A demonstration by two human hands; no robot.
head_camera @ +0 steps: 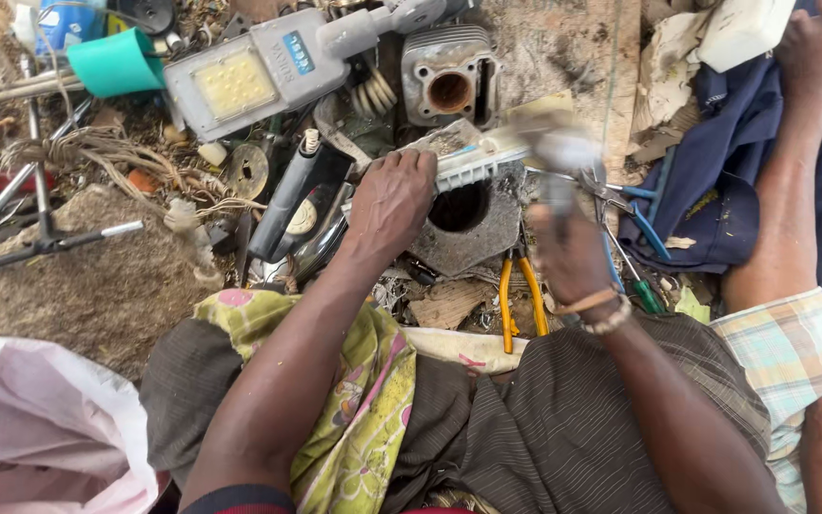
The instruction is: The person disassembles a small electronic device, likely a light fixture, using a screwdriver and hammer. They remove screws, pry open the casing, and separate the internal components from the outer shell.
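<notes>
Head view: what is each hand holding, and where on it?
Left hand presses the left end of a white finned strip. Right hand grips a blurred hammer by its handle.

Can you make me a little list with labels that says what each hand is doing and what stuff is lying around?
Left hand: presses down on a pale ribbed part
Right hand: grips a hammer, blurred
Under the part: flat metal piece with a round hole
Near the right hand: orange-handled pliers
Farther off: grey lamp head, finned engine cylinder
Bottom left: pink bag
</notes>
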